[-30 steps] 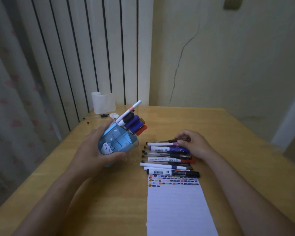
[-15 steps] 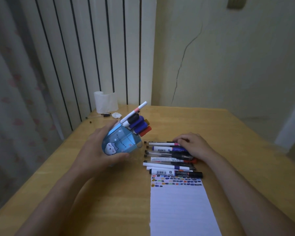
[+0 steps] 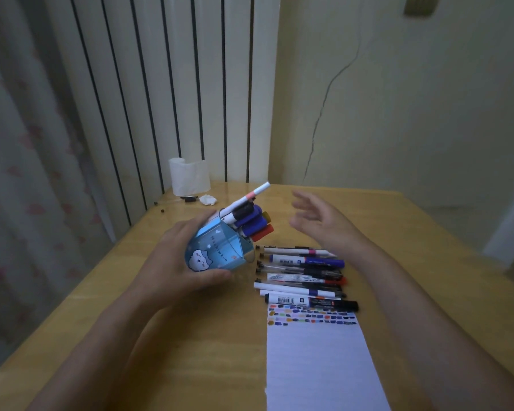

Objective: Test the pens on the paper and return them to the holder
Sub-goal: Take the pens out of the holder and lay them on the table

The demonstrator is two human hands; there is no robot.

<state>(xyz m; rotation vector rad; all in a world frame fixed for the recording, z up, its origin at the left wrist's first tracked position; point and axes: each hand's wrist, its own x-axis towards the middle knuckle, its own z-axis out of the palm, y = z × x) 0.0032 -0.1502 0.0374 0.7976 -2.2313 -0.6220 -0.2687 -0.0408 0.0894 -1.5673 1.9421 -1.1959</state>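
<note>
Fingers (image 3: 211, 275) of the left hand (image 3: 175, 262) curl round the blue holder (image 3: 217, 252), thumb low on its near side, and carry it tilted so its open mouth leans toward the right edge of the surface (image 3: 190, 336). Several capped markers (image 3: 250, 221) jut from that mouth, a white one with a pink band sticking out furthest. The right hand (image 3: 324, 223) hangs in the air just beyond the holder's mouth, its fingers spread loose and gripping nothing; it is blurred, so I judge it to be moving. Below it, a row of loose pens (image 3: 303, 275) lies side by side across the top of the paper (image 3: 318, 357), between the holder and the right edge, well clear of either hand's fingers. The paper's top strip carries rows of small colour marks, so the testing looks largely done and the returning only partly. Trouble could come from the tilt: lean the holder further and the markers inside may slide out onto the surface. A grab at one pen in so tight a row could also set its neighbours rolling toward the right edge. And a pen pushed in at a slant may catch on those already crowding the mouth.
</note>
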